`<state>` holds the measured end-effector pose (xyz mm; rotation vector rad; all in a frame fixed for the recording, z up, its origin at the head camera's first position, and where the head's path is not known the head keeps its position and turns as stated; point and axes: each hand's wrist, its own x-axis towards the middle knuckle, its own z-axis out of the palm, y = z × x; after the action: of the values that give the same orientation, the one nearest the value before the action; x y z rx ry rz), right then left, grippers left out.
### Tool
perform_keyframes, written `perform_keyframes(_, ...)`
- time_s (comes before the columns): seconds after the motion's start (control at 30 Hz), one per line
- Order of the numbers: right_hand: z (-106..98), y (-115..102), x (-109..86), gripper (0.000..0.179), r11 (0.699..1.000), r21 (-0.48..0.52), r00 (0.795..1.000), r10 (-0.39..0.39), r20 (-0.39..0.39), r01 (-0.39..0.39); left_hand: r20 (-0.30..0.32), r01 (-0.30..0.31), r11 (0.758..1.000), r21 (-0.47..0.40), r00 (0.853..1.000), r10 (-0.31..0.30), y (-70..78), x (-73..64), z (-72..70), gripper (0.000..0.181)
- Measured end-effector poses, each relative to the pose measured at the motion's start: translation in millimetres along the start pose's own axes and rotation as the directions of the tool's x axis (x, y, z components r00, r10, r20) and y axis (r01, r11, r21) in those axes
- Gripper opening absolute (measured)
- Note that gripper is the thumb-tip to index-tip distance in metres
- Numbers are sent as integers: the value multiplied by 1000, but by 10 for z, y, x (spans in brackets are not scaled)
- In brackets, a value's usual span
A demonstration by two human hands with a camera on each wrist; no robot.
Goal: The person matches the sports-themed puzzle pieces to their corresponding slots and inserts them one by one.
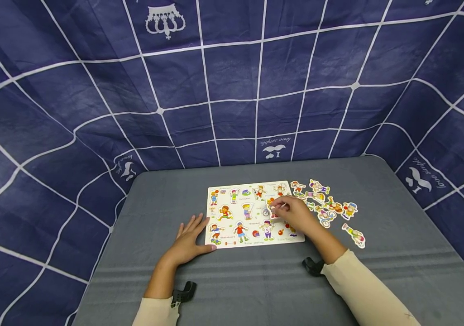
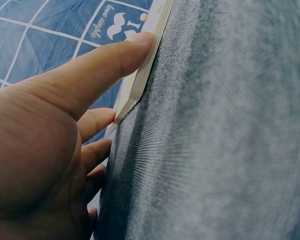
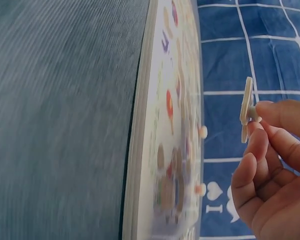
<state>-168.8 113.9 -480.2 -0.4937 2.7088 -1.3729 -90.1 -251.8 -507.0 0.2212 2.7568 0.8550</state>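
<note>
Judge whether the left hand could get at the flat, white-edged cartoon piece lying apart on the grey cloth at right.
Probably not easily: the left hand rests at the left side of the rectangular white picture board, and the right forearm crosses between that hand and the white-edged piece.

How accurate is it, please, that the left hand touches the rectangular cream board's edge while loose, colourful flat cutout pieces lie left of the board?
Wrong side: the head view shows the loose pieces lying right of the cream board; the left hand does touch its edge.
</note>
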Motion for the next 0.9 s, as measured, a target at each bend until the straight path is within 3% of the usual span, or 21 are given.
perform_keyframes(0.27,158,-114,95,14,998,60,1000,14,3,-14,-3,-5,1000,2,1000,5,-15,4,6,99)
perform_keyframes(0.9,356,-345,311,14,995,92,998,42,43,-46,0,-13,1000,-16,1000,13,-2,-11,-15,99)
